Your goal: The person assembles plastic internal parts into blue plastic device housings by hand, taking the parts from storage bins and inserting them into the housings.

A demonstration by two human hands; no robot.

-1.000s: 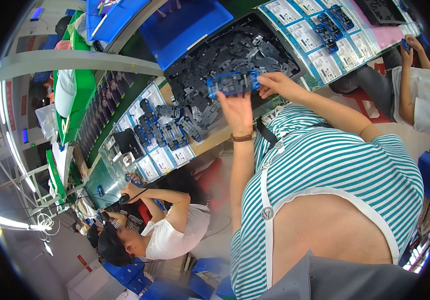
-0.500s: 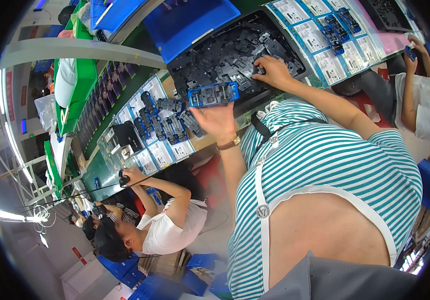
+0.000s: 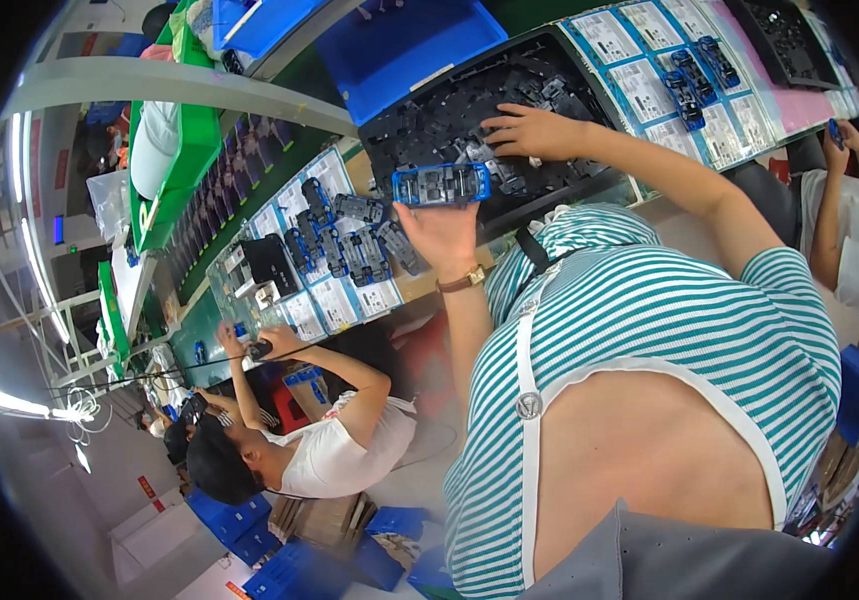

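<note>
My left hand (image 3: pixel 445 240) holds up a toy car (image 3: pixel 440 185) with a blue body, its grey and black underside facing up. Fingers and thumb grip it from below, at the near left edge of the tray. My right hand (image 3: pixel 540 135) reaches over a black tray (image 3: pixel 555 198) of loose parts. Its fingers are stretched out and spread just above or on the dark plastic parts (image 3: pixel 425 125); I cannot tell whether they touch. No held piece shows in it.
Several blue and dark toy cars (image 3: pixel 365 255) lie on printed sheets to the left, more cars (image 3: pixel 690 85) on sheets to the right. A blue bin (image 3: pixel 400 45) stands behind the tray. A co-worker in white (image 3: pixel 350 450) sits at the left, another (image 3: pixel 850 220) at the right.
My right hand's fingers have gone from a pinch among the parts to stretched and spread, slightly further left over the tray. The left hand still holds the car. The whole view has shifted slightly.
</note>
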